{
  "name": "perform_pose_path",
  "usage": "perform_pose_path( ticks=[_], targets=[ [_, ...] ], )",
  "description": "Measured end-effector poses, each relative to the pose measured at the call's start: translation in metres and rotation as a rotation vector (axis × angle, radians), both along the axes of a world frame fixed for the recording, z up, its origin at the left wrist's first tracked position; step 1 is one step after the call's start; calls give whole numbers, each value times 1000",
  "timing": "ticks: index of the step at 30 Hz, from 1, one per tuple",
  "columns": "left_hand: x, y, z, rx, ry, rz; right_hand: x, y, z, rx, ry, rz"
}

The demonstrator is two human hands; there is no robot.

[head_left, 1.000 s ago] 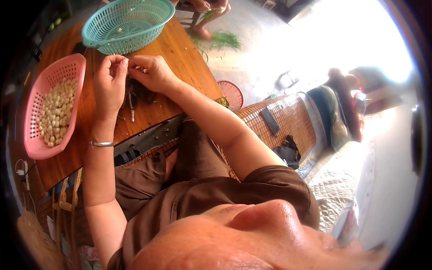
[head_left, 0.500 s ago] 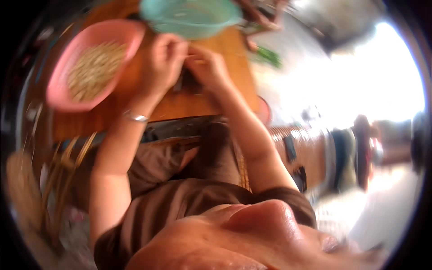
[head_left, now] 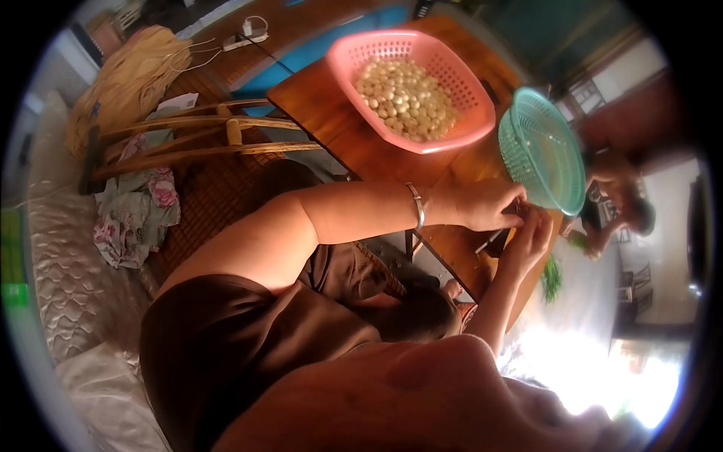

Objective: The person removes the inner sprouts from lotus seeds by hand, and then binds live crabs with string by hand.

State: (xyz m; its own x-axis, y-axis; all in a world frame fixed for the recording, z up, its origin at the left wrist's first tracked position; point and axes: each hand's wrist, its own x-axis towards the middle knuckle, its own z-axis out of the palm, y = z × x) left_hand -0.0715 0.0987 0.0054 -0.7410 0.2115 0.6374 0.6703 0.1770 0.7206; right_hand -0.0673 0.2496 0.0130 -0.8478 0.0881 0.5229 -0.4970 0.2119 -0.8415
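My left hand (head_left: 486,207), with a silver bracelet (head_left: 416,205) on its wrist, is closed with fingertips pinched together. My right hand (head_left: 533,232) meets it, its fingers also bent in a pinch. Whatever lies between the fingertips is too small and shaded to name. Both hands are above the wooden table (head_left: 376,169), close to the rim of a green plastic basket (head_left: 527,154). Farther up the table stands a pink basket (head_left: 471,124) holding many small, pale, round pieces (head_left: 407,98). A dark object (head_left: 493,242) with a light edge lies partly hidden below my hands.
A wooden-framed chair (head_left: 233,132) with flowered cloth (head_left: 143,200) stands at left. A power strip (head_left: 247,38) with a white cable is behind. Beyond the table, at right, another person (head_left: 621,196) bends near green stalks (head_left: 552,279) on the floor.
My view has turned, so the table, baskets and hands appear farther right and tilted. My hands remain together, fingertips meeting. The picture is sharper now.
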Motion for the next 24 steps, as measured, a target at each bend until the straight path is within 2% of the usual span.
perform_pose_path(
  ticks=[4, 7, 12, 14, 17, 20, 21, 23, 24],
  targets=[
    [10, -6, 12, 10, -74, -6, 8, -8, 8, -125, -65, 17],
    [7, -5, 11, 65, 27, 0, 6, -4, 7, -87, -104, 57],
    [5, -5, 9, 50, 50, 39, 16, -17, 19, -145, -195, 31],
    [10, -5, 12, 38, 32, 45, 13, -15, 16, -279, -199, 76],
    [11, -4, 12, 11, -39, 3, 9, -7, 11, -132, -144, 43],
    [17, -9, 17, 20, -96, -149, 18, -19, 23, -162, -188, -48],
    [16, -9, 17, 21, -98, -132, 20, -20, 24, -155, -202, -117],
    [13, -10, 15, -26, -157, -92, 16, -15, 17, -185, -210, -82],
    [13, -8, 12, -13, -105, -53, 16, -14, 16, -188, -195, -59]
  ],
)
